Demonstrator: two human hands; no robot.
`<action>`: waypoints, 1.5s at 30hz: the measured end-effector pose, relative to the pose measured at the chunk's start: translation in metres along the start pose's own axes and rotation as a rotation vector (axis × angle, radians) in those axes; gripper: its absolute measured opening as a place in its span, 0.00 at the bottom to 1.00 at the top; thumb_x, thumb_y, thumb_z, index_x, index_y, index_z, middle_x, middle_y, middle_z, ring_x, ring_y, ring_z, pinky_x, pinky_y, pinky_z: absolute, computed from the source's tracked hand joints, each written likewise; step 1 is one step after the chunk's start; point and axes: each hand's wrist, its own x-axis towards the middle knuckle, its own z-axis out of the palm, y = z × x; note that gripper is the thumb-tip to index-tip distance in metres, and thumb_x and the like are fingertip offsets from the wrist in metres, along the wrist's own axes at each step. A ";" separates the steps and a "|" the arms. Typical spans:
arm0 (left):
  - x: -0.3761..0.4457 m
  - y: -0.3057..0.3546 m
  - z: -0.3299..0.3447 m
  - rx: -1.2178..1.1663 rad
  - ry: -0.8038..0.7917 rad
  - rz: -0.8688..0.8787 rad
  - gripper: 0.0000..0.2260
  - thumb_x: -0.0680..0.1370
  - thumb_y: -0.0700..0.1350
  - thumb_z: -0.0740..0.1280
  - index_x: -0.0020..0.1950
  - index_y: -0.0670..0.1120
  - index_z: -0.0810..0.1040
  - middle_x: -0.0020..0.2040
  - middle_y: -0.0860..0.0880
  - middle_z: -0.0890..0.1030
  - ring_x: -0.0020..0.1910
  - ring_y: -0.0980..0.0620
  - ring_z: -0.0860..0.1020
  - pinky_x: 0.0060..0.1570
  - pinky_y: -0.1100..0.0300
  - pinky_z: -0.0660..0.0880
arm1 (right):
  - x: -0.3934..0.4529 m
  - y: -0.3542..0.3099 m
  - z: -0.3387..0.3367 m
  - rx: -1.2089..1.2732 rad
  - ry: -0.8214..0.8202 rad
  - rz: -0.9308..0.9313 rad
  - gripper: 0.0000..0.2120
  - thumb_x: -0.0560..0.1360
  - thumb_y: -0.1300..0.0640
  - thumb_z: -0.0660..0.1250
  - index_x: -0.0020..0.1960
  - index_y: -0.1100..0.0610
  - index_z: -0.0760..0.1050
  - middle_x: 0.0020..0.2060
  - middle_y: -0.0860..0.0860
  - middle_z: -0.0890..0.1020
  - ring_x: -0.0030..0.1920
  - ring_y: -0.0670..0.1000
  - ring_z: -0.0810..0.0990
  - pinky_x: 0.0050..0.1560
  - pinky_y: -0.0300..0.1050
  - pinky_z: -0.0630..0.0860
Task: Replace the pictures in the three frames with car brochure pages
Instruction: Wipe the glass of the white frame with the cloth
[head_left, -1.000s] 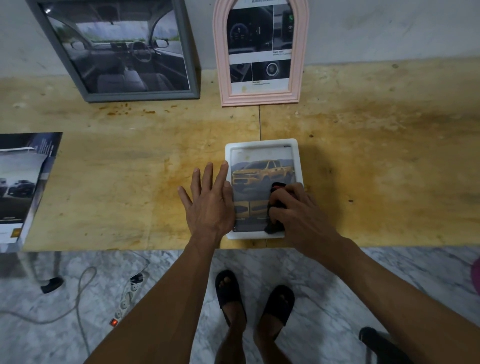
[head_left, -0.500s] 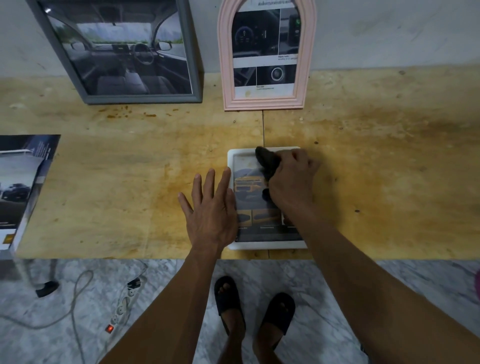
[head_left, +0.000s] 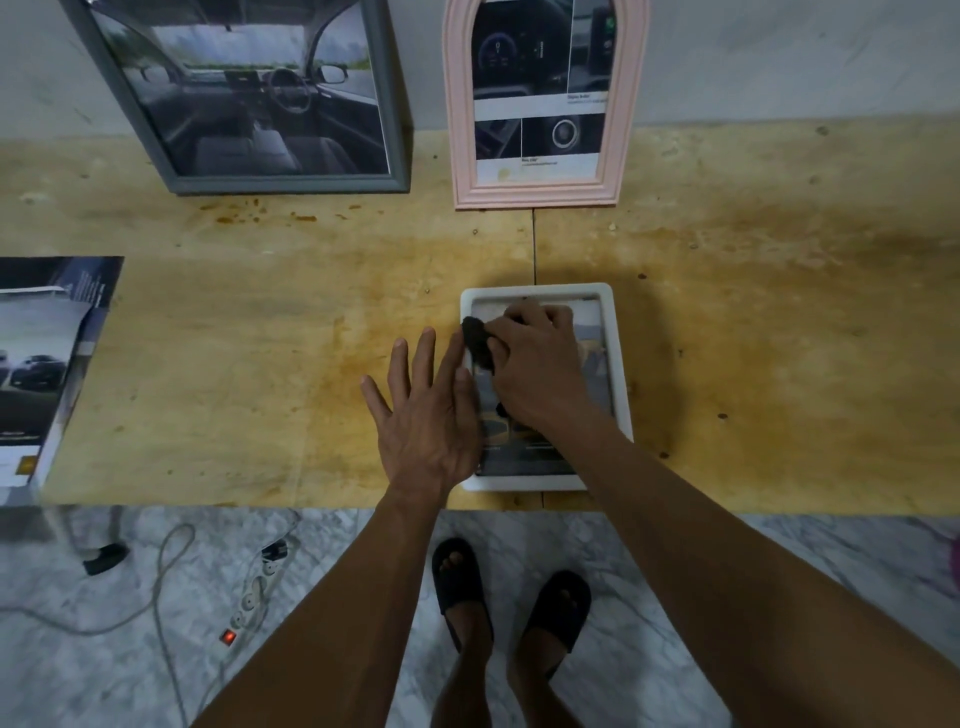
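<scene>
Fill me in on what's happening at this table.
A person is wiping the white frame, which lies flat on the wooden table. The right hand grips a dark cloth near its upper left corner; the left hand rests flat at its left edge. The grey frame and the pink frame lean on the wall with car pictures inside.

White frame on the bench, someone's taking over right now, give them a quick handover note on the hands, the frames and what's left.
Left hand: flat, fingers straight, steadying the white frame's left edge.
Right hand: holds a dark cloth on the frame's glass, near the top left.
White frame lies flat near the front edge of the bench, a car page inside.
Grey frame and pink frame lean on the wall, each showing a car interior page.
Brochure lies far left.
Left: finish wiping, stand the white frame up.
</scene>
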 end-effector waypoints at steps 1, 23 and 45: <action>0.000 0.000 0.000 0.000 0.000 -0.002 0.23 0.85 0.58 0.40 0.81 0.63 0.49 0.82 0.56 0.50 0.81 0.51 0.40 0.76 0.36 0.36 | -0.006 0.001 -0.002 -0.002 -0.013 -0.025 0.11 0.79 0.58 0.60 0.55 0.57 0.80 0.55 0.53 0.77 0.56 0.58 0.67 0.54 0.53 0.70; -0.001 0.002 -0.006 0.031 -0.048 0.013 0.23 0.85 0.59 0.42 0.81 0.63 0.49 0.83 0.54 0.49 0.81 0.49 0.41 0.75 0.33 0.38 | -0.101 0.047 -0.053 -0.284 -0.247 -0.202 0.10 0.72 0.53 0.69 0.53 0.46 0.78 0.60 0.48 0.72 0.65 0.57 0.66 0.57 0.55 0.68; -0.001 0.001 0.000 0.032 0.006 0.003 0.22 0.85 0.59 0.43 0.81 0.63 0.51 0.83 0.54 0.51 0.81 0.49 0.43 0.75 0.34 0.39 | -0.008 0.078 -0.032 -0.256 -0.033 -0.102 0.15 0.74 0.60 0.65 0.60 0.53 0.74 0.58 0.50 0.75 0.60 0.58 0.67 0.58 0.53 0.69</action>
